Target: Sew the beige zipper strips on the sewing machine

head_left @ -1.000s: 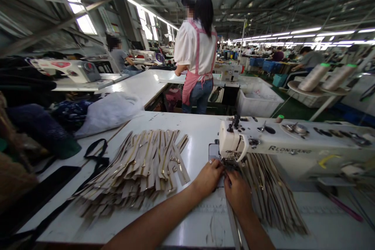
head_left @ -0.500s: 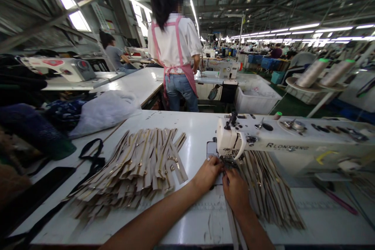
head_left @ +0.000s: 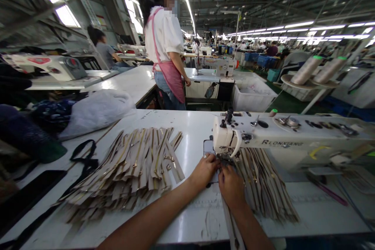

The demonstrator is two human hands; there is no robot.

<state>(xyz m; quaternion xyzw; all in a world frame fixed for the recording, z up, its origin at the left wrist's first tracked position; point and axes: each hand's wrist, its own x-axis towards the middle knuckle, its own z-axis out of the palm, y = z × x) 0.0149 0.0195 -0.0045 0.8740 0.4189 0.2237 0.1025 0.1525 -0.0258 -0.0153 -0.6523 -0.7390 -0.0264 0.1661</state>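
Observation:
My left hand (head_left: 204,170) and my right hand (head_left: 231,184) meet under the needle of a white sewing machine (head_left: 281,136). Both hands have their fingers curled and pressed down on a beige zipper strip (head_left: 231,222) that runs back toward me between my forearms. A fanned pile of beige zippers with gold teeth (head_left: 131,168) lies to the left of my left hand. More zipper strips (head_left: 263,183) hang in a bunch to the right of my right hand, under the machine arm.
A white table (head_left: 190,133) carries everything. A white plastic bag (head_left: 96,113), dark fabric and black straps (head_left: 84,160) lie at the left. A person in a pink apron (head_left: 165,43) stands beyond the table. Two thread cones (head_left: 319,68) and a white bin (head_left: 253,97) stand at right.
My hands stay at the needle and have hardly moved. The person in the pink apron has turned round and stepped left. My view has shifted slightly.

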